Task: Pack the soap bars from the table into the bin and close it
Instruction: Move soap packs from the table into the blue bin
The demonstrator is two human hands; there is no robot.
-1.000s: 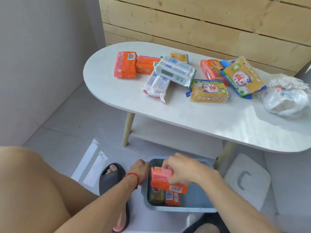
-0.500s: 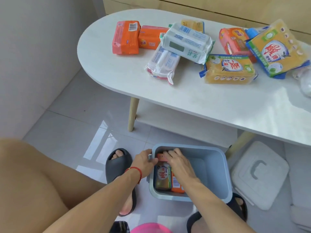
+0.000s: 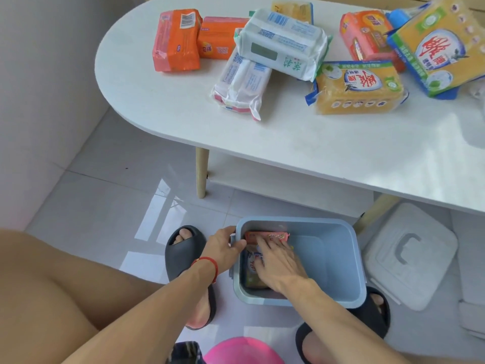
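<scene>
My right grip (image 3: 275,264) lies flat and spread on the soap bars (image 3: 266,236) inside the bin (image 3: 338,258); my left (image 3: 223,249) is clamped on its rim. Judging by looks, they're dense, stiff blocks in slick wrappers, best pinched across the short sides. Eight packs (image 3: 359,88) wait on the surface (image 3: 288,148), perhaps more beyond the frame; three or so are binned; one lid (image 3: 409,256) lies on the floor.

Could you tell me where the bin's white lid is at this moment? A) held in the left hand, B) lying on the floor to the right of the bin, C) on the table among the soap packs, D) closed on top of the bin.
B: the white lid lies flat on the floor to the right of the open blue bin, partly under the table's edge.
</scene>
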